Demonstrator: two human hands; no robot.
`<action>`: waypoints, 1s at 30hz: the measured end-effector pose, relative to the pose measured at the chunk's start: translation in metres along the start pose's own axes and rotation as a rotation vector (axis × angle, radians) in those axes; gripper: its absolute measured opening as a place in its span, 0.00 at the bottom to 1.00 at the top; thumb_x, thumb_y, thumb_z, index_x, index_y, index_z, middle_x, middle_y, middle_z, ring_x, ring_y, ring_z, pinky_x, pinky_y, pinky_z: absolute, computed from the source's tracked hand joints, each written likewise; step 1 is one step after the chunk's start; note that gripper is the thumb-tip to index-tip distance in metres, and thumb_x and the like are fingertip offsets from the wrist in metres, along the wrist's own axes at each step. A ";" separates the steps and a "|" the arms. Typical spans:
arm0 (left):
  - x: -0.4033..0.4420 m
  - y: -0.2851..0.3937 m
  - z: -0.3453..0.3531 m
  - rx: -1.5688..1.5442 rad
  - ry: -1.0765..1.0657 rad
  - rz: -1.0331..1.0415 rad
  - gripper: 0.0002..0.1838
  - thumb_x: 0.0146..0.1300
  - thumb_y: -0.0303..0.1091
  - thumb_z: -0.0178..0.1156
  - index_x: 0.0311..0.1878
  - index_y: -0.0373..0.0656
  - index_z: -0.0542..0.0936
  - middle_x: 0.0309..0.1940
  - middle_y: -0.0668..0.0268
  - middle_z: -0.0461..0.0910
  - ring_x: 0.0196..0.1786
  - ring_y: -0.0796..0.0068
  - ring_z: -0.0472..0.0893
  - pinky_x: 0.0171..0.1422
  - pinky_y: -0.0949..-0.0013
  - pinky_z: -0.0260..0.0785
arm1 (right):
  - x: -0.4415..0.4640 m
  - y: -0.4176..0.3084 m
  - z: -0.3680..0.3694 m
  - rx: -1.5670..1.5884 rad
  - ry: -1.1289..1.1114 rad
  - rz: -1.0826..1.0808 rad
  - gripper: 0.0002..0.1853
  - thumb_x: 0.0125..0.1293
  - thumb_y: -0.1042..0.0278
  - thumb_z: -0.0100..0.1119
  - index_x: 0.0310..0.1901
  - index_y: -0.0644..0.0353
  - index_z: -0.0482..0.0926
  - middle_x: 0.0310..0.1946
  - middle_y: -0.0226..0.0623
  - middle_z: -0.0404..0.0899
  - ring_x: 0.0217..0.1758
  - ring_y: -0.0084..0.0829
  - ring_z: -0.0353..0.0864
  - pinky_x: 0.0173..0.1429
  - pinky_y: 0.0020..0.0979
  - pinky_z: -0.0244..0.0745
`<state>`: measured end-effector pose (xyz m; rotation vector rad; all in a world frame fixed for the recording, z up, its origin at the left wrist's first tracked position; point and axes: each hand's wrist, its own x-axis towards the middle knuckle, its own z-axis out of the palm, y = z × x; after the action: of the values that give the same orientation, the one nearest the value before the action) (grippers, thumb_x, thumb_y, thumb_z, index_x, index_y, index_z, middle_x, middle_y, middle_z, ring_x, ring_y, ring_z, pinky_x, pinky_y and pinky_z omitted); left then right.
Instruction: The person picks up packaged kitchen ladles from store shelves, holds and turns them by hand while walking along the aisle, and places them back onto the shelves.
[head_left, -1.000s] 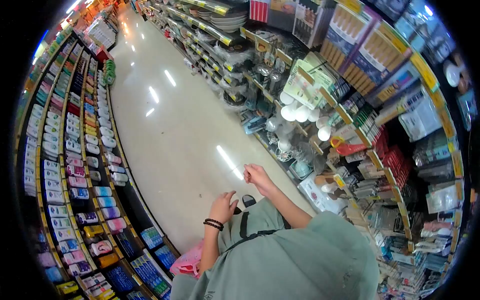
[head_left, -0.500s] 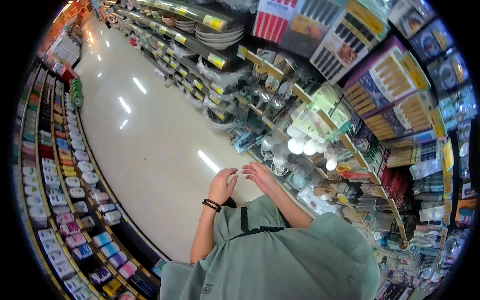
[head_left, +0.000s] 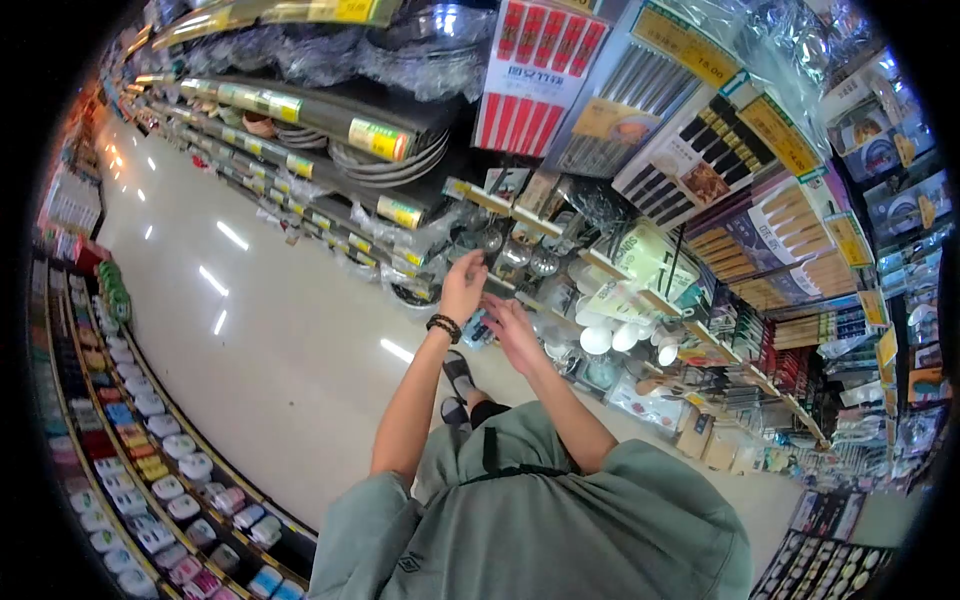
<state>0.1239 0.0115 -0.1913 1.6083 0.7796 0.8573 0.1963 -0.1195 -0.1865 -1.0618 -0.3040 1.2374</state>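
Observation:
My left hand (head_left: pixel 463 288), with dark beaded bracelets (head_left: pixel 444 326) on its wrist, is raised before the hanging utensils with its fingers loosely bent and nothing visible in it. Just to its right and lower is my right hand (head_left: pixel 515 335), fingers apart and empty. The two hands are close together; whether they touch is hard to tell. Metal ladles (head_left: pixel 516 252) hang beyond them, and white spoons (head_left: pixel 597 340) hang to the right of my right hand.
Shelves of stacked plates (head_left: pixel 390 165) run along the upper left. Packs of red chopsticks (head_left: pixel 522 117) and wooden-handled cutlery (head_left: pixel 790 222) hang at the upper right. Shelves of bottles and tubs (head_left: pixel 180 446) line the left side. The glossy floor (head_left: pixel 270 330) lies between.
The view has turned toward the utensil racks on the right. Both hands have come up in front of the hanging goods. My right hand, closed at first, has opened. Both feet now show below.

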 end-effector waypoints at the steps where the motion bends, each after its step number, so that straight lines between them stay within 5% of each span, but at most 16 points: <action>1: 0.019 -0.002 0.005 0.004 0.031 0.012 0.18 0.64 0.29 0.59 0.57 0.37 0.75 0.47 0.57 0.81 0.48 0.67 0.81 0.51 0.67 0.74 | 0.013 -0.003 0.004 -0.002 0.030 -0.011 0.10 0.75 0.66 0.44 0.51 0.62 0.66 0.64 0.42 0.67 0.69 0.35 0.64 0.69 0.40 0.63; 2: 0.036 -0.006 0.008 -0.055 0.013 -0.015 0.19 0.63 0.28 0.59 0.58 0.36 0.74 0.46 0.60 0.81 0.48 0.74 0.79 0.52 0.71 0.72 | 0.026 -0.005 0.007 -0.003 0.062 -0.019 0.09 0.75 0.66 0.43 0.50 0.62 0.67 0.64 0.43 0.67 0.69 0.35 0.65 0.69 0.39 0.63; 6: 0.085 -0.020 0.037 -0.191 0.217 -0.116 0.24 0.60 0.31 0.64 0.58 0.34 0.73 0.53 0.51 0.77 0.53 0.58 0.78 0.57 0.62 0.70 | 0.078 0.000 0.005 -0.053 0.173 -0.117 0.15 0.76 0.67 0.43 0.57 0.66 0.66 0.61 0.42 0.70 0.65 0.33 0.69 0.68 0.36 0.64; 9: 0.117 -0.050 0.047 0.211 0.329 0.091 0.26 0.58 0.34 0.67 0.58 0.32 0.73 0.52 0.48 0.77 0.54 0.54 0.77 0.58 0.57 0.69 | 0.099 -0.021 0.015 -0.156 0.237 -0.173 0.14 0.75 0.67 0.44 0.56 0.66 0.67 0.59 0.42 0.71 0.63 0.31 0.70 0.68 0.33 0.64; 10: 0.122 -0.044 0.048 0.125 0.336 0.178 0.26 0.56 0.36 0.70 0.54 0.32 0.75 0.50 0.47 0.78 0.52 0.51 0.78 0.59 0.56 0.67 | 0.113 -0.015 0.007 -0.198 0.241 -0.210 0.14 0.75 0.67 0.44 0.56 0.65 0.67 0.59 0.42 0.71 0.62 0.30 0.70 0.68 0.32 0.64; 12: 0.131 -0.038 0.044 -0.025 0.211 -0.025 0.18 0.58 0.35 0.68 0.46 0.33 0.79 0.39 0.52 0.82 0.43 0.61 0.80 0.52 0.63 0.69 | 0.121 -0.022 0.008 -0.334 0.296 -0.270 0.13 0.76 0.66 0.44 0.55 0.65 0.68 0.57 0.42 0.72 0.61 0.27 0.70 0.67 0.28 0.63; 16: 0.129 -0.030 0.031 -0.056 0.117 -0.062 0.10 0.61 0.31 0.64 0.40 0.32 0.81 0.31 0.60 0.83 0.35 0.76 0.77 0.43 0.69 0.70 | 0.133 -0.033 0.012 -0.310 0.351 -0.413 0.16 0.73 0.70 0.48 0.59 0.66 0.67 0.34 0.24 0.68 0.33 0.15 0.64 0.36 0.19 0.64; 21: 0.127 -0.049 0.016 -0.049 0.090 -0.055 0.09 0.62 0.28 0.61 0.39 0.31 0.81 0.29 0.58 0.82 0.32 0.75 0.77 0.39 0.68 0.69 | 0.151 -0.031 0.008 -0.460 0.410 -0.541 0.20 0.69 0.72 0.50 0.61 0.67 0.65 0.45 0.41 0.73 0.47 0.31 0.73 0.52 0.29 0.69; 25: 0.127 -0.037 0.002 0.031 -0.009 -0.053 0.10 0.62 0.30 0.59 0.36 0.28 0.81 0.27 0.51 0.81 0.30 0.70 0.79 0.38 0.66 0.68 | 0.150 -0.037 0.017 -0.698 0.525 -0.655 0.23 0.64 0.73 0.53 0.60 0.69 0.65 0.54 0.54 0.71 0.61 0.46 0.71 0.65 0.39 0.63; 30: 0.131 -0.036 -0.003 0.007 -0.074 0.011 0.10 0.62 0.30 0.60 0.37 0.29 0.81 0.29 0.53 0.83 0.32 0.71 0.81 0.40 0.68 0.70 | 0.143 -0.032 0.020 -0.455 0.516 -0.500 0.14 0.66 0.74 0.56 0.51 0.69 0.70 0.41 0.41 0.77 0.41 0.27 0.77 0.46 0.29 0.72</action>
<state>0.1880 0.1300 -0.2091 1.6429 0.7229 0.7987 0.2531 0.0167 -0.1997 -1.5369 -0.4273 0.4257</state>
